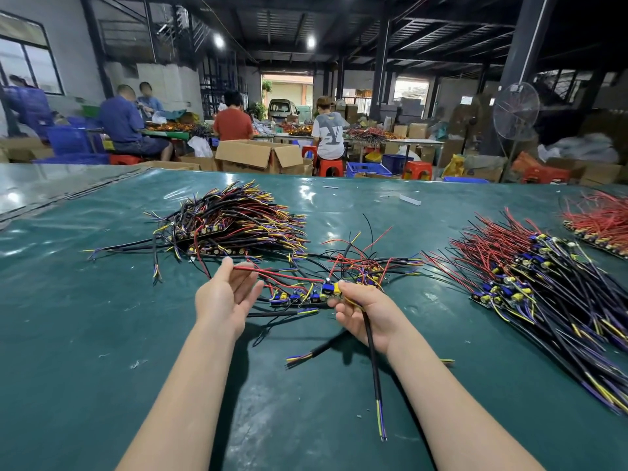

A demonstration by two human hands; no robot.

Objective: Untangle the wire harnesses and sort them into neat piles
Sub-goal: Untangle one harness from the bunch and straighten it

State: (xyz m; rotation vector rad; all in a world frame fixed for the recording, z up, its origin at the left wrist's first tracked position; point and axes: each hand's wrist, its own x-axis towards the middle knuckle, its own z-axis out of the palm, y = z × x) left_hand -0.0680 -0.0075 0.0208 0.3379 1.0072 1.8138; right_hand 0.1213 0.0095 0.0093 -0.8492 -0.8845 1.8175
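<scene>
A green tabletop (102, 334) lies under everything, and a loose central tangle (360, 263) of wire harnesses is spread at its middle. Right of the central tangle and well apart from it, the largest pile (543, 287) is laid out, with red wires fanned away from the viewer and black cables trailing nearer. Behind and left of the central tangle a second pile (234, 222) is heaped, its many-coloured wire ends bristling outward. Far right of the central tangle, a third pile (598, 222) of mostly red wires is cut off by the frame edge.

Well behind the central tangle, beyond the tabletop, an open cardboard box (258, 154) is seen with its flaps folded out; its contents cannot be made out. A blue crate (367, 168) stands on the floor behind the tangle, and its contents are likewise hidden.

Just in front of the central tangle, both hands are raised. A held harness (331, 290) is gripped at its small board by the right hand (363, 311), whose fingers (343, 285) are curled around it. Its black cable (373, 368) passes through the palm toward the viewer. A red wire (282, 275) is stretched leftward from the board and pinched between thumb and forefinger of the left hand (222, 294), the other fingers being loosely extended.
</scene>
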